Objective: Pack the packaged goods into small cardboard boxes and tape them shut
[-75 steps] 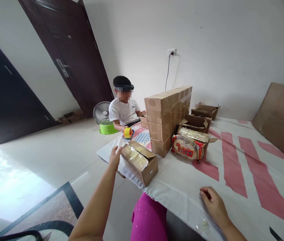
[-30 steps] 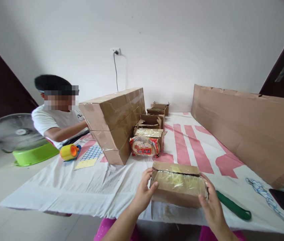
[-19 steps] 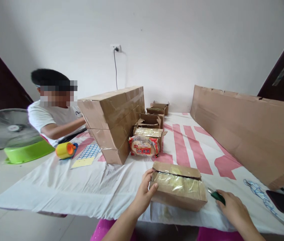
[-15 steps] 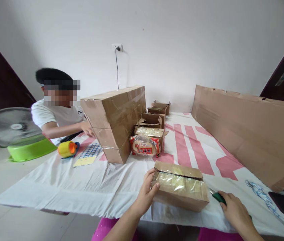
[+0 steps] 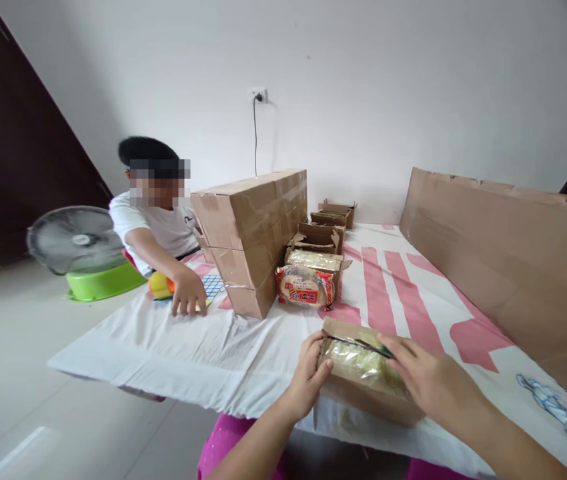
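A cardboard box [image 5: 368, 397] with clear tape over its top lies near the table's front edge. My left hand [image 5: 307, 377] grips its left end, thumb on the near side and fingers at the back corner. My right hand [image 5: 421, 370] is closed around a green-handled box cutter [image 5: 371, 347]. The blade points left along the gap at the box's top, beside the raised rear flap; whether it cuts into the tape I cannot tell. Behind the box, a red-and-clear packet of round flat biscuits [image 5: 305, 288] leans against an opened box [image 5: 313, 259].
Taped boxes form a stacked wall [image 5: 251, 247] left of centre, with several opened boxes [image 5: 318, 235] behind the packet. A tall cardboard sheet [image 5: 503, 267] stands at right. Across the table, a person's hand [image 5: 188, 293] reaches near a yellow tape roll [image 5: 160, 287].
My right hand has brought the box cutter from the table at the right onto the box top. The other person's hand has moved forward past the tape roll. The view has shifted left.
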`<state>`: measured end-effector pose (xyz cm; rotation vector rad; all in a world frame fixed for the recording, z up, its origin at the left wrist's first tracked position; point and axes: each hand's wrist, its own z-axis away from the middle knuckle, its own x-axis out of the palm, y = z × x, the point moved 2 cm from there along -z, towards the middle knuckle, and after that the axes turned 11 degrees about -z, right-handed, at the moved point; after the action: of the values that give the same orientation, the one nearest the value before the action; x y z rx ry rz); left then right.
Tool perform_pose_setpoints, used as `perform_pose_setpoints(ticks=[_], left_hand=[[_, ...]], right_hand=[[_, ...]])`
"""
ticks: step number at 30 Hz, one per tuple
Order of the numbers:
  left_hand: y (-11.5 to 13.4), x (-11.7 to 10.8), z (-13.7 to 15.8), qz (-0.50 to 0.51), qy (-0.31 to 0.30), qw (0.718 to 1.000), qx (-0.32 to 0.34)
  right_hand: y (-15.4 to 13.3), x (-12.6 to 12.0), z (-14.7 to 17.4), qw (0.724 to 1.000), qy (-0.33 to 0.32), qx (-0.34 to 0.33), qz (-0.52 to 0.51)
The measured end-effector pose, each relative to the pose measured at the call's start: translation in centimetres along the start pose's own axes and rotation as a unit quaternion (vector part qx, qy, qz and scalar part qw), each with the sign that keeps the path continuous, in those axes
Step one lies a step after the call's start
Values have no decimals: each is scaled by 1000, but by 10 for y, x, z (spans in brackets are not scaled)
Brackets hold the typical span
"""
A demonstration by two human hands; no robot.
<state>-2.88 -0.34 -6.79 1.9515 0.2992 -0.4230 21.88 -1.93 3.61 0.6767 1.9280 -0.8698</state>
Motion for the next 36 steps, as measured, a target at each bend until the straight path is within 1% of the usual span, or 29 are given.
perform_pose_setpoints(ticks=[1,3,6,8,12,15,17,20,22,26,28,30,32,34,36], left_hand=[[-1,1,0,-5,3,1000,4],[-3,1,1,-14,8,1000,8],[-3,0,1,-24,9,1000,6],[-1,0,1,-27,5,1000,4],[2,-1,1,-23,3,1000,-4],[3,-1,1,-31,5,999,-9],[4,-2,1,-42,7,999,-9],[6,-4,2,-46,9,999,-11],[7,-4,2,-38,9,999,-11],[7,-2,1,-2,18,1000,-17],[6,-2,1,45,21,998,-28],[7,-4,1,105,9,994,-43],[10,-9,2,151,-20,987,-52],[14,-14,5,160,-58,984,-41],[17,-19,8,132,-94,986,-30]], right_hand=[[-11,4,-11,999,-23,-12,19],[-25,14,-27,997,-53,-15,57],[-35,25,-40,992,-64,5,105],[-41,27,-44,988,-65,16,137],[-54,23,-51,976,-98,28,190],[-60,22,-55,975,-103,22,196],[-57,21,-54,976,-98,27,194],[-40,12,-44,969,-120,63,205],[-26,-2,-31,966,-135,73,207],[6,-33,3,973,-105,77,191],[24,-40,20,979,-86,88,162],[44,-39,37,986,-52,107,121],[66,-33,53,986,-12,145,77],[85,-22,66,981,15,190,28],[96,-9,76,973,29,227,-25]])
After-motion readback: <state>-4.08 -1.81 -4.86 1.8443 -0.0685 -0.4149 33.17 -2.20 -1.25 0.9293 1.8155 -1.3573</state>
